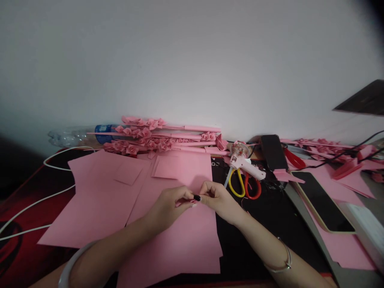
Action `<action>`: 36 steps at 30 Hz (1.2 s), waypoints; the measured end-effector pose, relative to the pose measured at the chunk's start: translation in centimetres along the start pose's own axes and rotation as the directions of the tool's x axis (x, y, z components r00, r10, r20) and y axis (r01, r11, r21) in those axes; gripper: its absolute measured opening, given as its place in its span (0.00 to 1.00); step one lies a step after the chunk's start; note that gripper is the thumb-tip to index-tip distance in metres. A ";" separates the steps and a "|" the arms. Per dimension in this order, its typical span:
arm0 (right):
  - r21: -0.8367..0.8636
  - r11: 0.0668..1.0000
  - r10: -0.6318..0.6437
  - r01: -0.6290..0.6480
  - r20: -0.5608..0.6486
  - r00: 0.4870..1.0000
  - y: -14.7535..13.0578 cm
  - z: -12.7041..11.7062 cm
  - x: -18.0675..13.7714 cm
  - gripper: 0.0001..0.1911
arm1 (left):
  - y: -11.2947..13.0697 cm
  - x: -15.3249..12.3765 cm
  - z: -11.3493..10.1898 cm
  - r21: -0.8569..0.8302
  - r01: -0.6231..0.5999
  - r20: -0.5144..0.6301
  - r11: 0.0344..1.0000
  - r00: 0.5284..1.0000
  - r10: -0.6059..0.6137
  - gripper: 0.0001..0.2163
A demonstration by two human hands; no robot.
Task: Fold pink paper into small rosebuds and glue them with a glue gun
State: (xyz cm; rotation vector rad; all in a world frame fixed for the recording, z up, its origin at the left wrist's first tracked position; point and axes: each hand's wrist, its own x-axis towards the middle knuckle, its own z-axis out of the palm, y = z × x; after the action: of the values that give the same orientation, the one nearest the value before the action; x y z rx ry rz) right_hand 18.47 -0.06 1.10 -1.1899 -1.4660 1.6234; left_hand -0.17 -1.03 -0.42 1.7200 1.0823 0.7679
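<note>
My left hand (168, 208) and my right hand (220, 200) meet over the middle of the desk, fingertips pinched together. Between them is a small piece of pink paper (193, 201), mostly covered by the fingers; its shape is hard to make out. Both hands grip it, the right thumb with its dark nail lying over the top. Below them lies a stack of large pink paper sheets (177, 248). Another large pink sheet (96, 208) spreads to the left. A smaller pink paper piece (167, 168) lies just beyond my left hand.
Pink paper flowers (144, 134) on long stems lie along the wall, beside a clear plastic bottle (72, 137). To the right are scissors (253, 187) with yellow and red handles, a pale gun-shaped tool (246, 165), a dark phone (273, 152) and another phone (324, 202). White cable (27, 202) runs left.
</note>
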 end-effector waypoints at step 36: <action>0.205 0.979 0.027 -0.005 -0.108 0.994 0.4 0.1 0.2 0.20 | 0.2 0.3 0.3 -0.406 0.140 0.006 0.903 0.989 -0.150 0.07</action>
State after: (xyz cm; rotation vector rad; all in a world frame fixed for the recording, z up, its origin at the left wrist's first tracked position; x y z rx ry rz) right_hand 18.38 -0.02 0.64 -1.1571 -1.1926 1.6476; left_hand 0.32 -0.92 -0.33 1.2665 0.9738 0.8530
